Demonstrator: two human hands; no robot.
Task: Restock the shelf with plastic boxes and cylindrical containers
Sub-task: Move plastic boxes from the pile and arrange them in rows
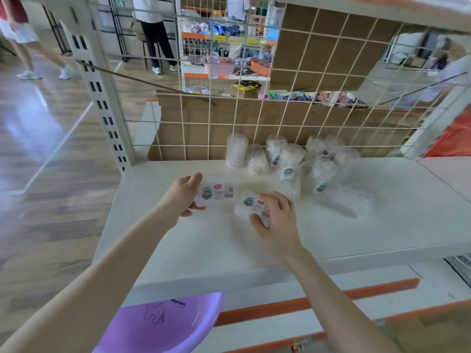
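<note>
On shelf (331,225): L hand (182,197) box (216,192) crosswise; R hand (276,217) box (248,206) angled.

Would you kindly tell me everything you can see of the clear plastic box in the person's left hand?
The clear rectangular plastic box looks translucent and whitish, its top label bearing a teal round emblem, a red patch and small print. It lies roughly flat, low over the white shelf board; whether it rests there is unclear. The left hand grips its left end.
</note>
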